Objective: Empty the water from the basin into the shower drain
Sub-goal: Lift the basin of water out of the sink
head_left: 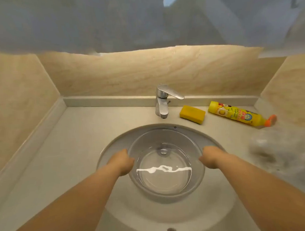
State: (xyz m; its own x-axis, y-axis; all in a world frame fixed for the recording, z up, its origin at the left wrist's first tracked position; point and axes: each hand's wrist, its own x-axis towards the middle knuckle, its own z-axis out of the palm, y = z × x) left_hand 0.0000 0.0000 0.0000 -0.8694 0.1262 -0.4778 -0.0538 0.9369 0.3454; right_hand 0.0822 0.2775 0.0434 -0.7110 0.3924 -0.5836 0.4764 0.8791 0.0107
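A grey plastic basin sits inside the round white sink, in the middle of the view. Clear water fills its lower part and reflects a bright streak of light. My left hand grips the basin's left rim with the fingers curled over the edge. On the opposite rim my right hand holds on the same way. Both forearms reach in from the bottom corners. The shower drain is not in view.
A chrome faucet stands behind the sink. A yellow sponge and a yellow bottle with an orange cap lie on the counter at the back right. Beige walls close the counter on three sides. A blurred patch lies at the right.
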